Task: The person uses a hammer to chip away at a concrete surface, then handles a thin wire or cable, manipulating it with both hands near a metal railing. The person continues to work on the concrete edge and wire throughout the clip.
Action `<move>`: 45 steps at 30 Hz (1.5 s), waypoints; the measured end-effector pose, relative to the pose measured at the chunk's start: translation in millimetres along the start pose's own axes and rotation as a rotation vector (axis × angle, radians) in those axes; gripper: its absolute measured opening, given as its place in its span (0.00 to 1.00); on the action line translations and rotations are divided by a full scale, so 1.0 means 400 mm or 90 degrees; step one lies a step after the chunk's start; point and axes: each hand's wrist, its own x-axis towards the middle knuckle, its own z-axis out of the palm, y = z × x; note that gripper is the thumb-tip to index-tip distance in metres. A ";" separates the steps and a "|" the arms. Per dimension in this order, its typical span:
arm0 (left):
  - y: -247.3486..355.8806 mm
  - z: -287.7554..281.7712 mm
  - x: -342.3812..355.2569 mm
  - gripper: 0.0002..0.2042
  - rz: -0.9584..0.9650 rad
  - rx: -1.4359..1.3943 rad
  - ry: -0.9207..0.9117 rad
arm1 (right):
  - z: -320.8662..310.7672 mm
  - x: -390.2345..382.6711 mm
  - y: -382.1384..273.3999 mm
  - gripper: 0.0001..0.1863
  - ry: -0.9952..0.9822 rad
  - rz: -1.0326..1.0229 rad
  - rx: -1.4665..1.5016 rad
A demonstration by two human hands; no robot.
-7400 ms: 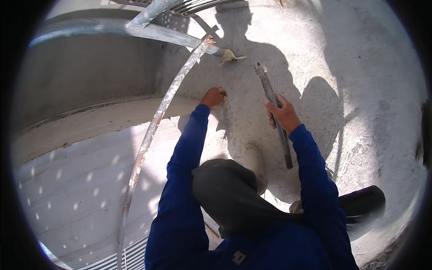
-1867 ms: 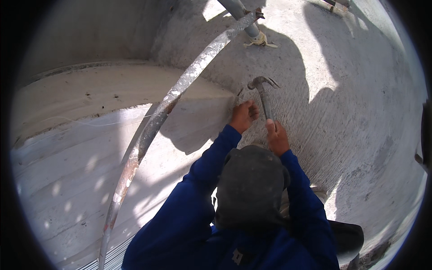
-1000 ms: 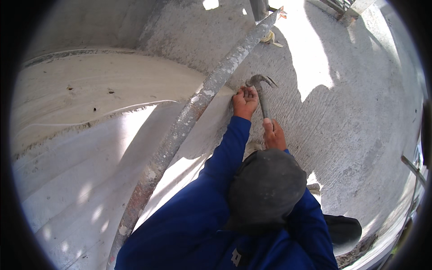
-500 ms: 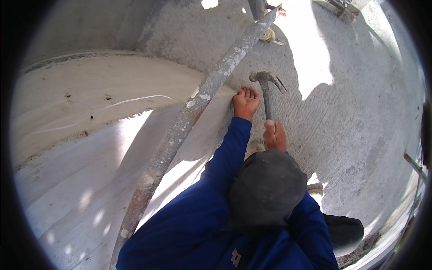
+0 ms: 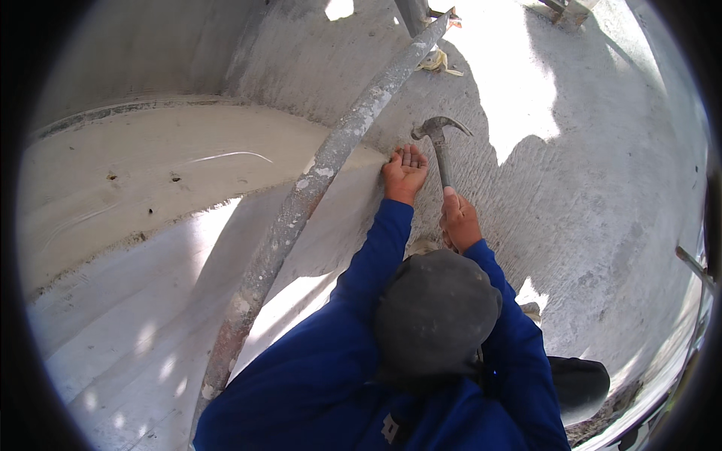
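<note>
Your two hands were apart, the left hand (image 5: 404, 174) a little farther forward than the right hand (image 5: 460, 218). Your right hand was wrapped around the handle of a hammer (image 5: 442, 154), with the thumb lying along it. The hammer's head was ahead of that hand and just beside the fingertips of the left one, its striking face toward them and its claw curving off to the right. Whether the head touched the concrete (image 5: 602, 225) under it, you could not tell.

Your left palm was turned up with the fingers half curled, close against the end of a pale ledge (image 5: 248, 128); whether those fingers pinched anything could not be made out. The ledge ran away to the left of that hand, with a few small dark holes in it and a thin white strand (image 5: 233, 155) lying on top. A paint-spotted pole (image 5: 304, 194) slanted past, to the left of both hands. Beyond them, near the pole's upper end, was a yellowish strip (image 5: 436, 62). Your dark-covered knee (image 5: 440, 312) was just behind your right hand.
</note>
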 end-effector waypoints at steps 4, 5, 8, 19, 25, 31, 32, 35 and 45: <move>0.004 -0.005 -0.001 0.12 -0.004 0.003 -0.016 | 0.008 -0.060 -0.146 0.27 0.059 -0.134 0.118; 0.005 -0.011 0.001 0.12 -0.011 0.004 -0.025 | 0.018 -0.063 -0.137 0.27 0.074 -0.160 0.137; -0.002 -0.005 -0.007 0.11 -0.010 0.017 -0.036 | 0.030 -0.023 -0.044 0.25 0.062 -0.155 0.071; -0.008 0.001 -0.005 0.10 -0.009 0.018 -0.035 | 0.033 -0.047 -0.064 0.25 0.110 -0.212 0.054; -0.003 -0.006 -0.012 0.11 -0.010 0.006 -0.018 | -0.016 -0.037 -0.127 0.25 0.027 -0.063 0.005; -0.016 0.019 -0.017 0.12 -0.010 0.023 -0.033 | 0.015 0.031 0.063 0.26 0.056 -0.251 -0.151; -0.026 0.019 -0.015 0.11 0.002 0.040 -0.021 | 0.004 0.074 0.133 0.27 0.054 -0.255 -0.321; -0.003 0.015 -0.008 0.11 0.011 0.035 -0.028 | 0.006 -0.003 -0.068 0.28 -0.039 0.024 -0.060; -0.008 0.008 -0.006 0.10 0.003 0.033 -0.023 | 0.003 0.051 0.017 0.26 -0.037 0.018 -0.009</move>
